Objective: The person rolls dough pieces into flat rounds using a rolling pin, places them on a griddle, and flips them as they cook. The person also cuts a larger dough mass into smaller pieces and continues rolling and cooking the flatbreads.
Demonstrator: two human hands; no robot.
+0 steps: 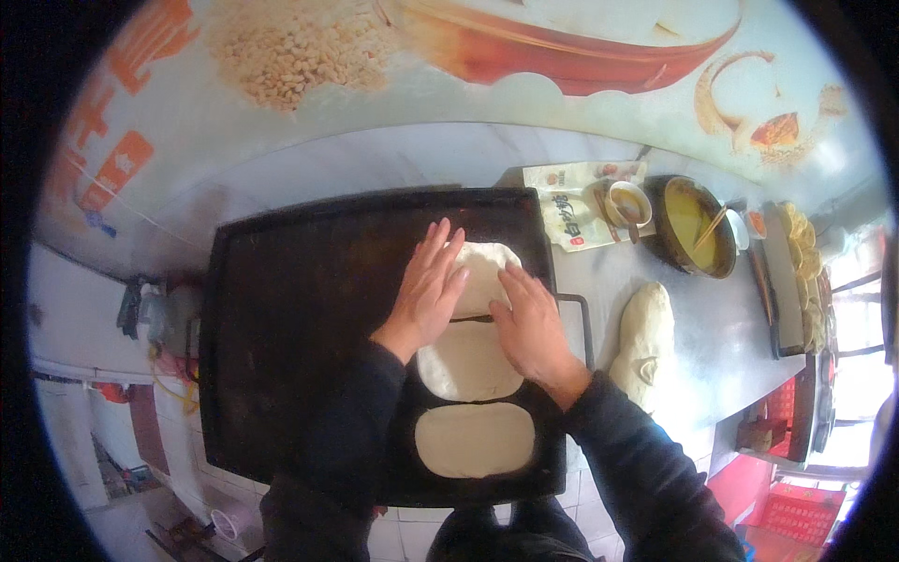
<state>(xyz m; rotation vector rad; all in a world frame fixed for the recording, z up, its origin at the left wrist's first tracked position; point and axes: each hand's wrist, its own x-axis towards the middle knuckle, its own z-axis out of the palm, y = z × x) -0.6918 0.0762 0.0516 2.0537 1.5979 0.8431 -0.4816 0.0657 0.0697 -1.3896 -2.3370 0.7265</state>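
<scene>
Three flattened pieces of dough lie in a column on the right part of a black rectangular griddle pan (302, 316). On the far dough piece (484, 270), my left hand (428, 291) rests along the left edge with its fingers stretched forward. My right hand (532, 323) touches the right edge of that same piece, fingers bent slightly inward. Below my hands is the middle dough piece (470, 365), partly covered by my right hand. The near dough piece (475, 440) lies fully visible, oval and smooth.
On the metal counter (597, 281) to the right lies a long lump of dough (642, 344). Behind it are a printed bag (562, 211), a small bowl (627, 204) and a dark pan of yellow liquid (692, 228) with chopsticks (711, 226). A handle (586, 330) juts from the griddle's right side.
</scene>
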